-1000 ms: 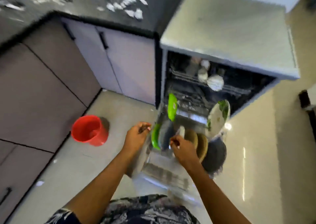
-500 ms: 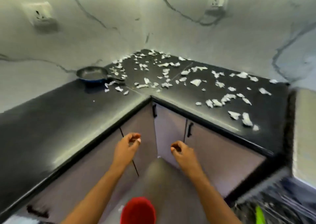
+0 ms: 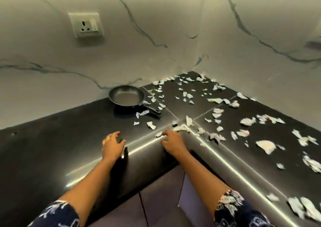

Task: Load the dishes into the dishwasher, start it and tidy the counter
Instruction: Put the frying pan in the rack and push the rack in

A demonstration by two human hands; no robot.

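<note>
White marble wall (image 3: 156, 27), grey-veined, 2 faces meeting at the far corner. Below it a glossy black L-shaped counter (image 3: 52, 148). Dull purple cabinet doors (image 3: 161, 200) under its near edge. 1 dark frying pan (image 3: 126, 95) on the counter, far left, against the wall, handle pointing right. 1 wall socket (image 3: 86, 25) above and left of it. Left hand (image 3: 112, 146) over the bare counter, fingers spread and relaxed, holding nothing. Right hand (image 3: 173, 142) likewise loose and unladen, fingertips beside the nearest of the torn paper scraps (image 3: 265, 146) littering the counter from corner to right.
</note>
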